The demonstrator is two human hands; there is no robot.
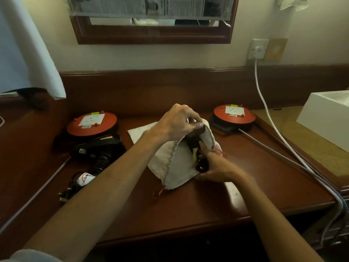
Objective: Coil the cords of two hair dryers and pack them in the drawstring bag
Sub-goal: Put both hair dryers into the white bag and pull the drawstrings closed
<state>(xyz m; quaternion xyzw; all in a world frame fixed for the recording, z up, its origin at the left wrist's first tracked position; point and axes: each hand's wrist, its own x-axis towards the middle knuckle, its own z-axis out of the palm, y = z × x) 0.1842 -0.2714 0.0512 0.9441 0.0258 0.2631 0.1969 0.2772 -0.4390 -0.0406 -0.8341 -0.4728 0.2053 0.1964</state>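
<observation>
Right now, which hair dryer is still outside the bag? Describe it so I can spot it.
On the dark wooden desk, look left of the white cloth drawstring bag, in front of the left red round cable reel. The black hair dryer lies there, its ribbed cord running to a white-tagged plug bundle; neither hand touches it.
</observation>
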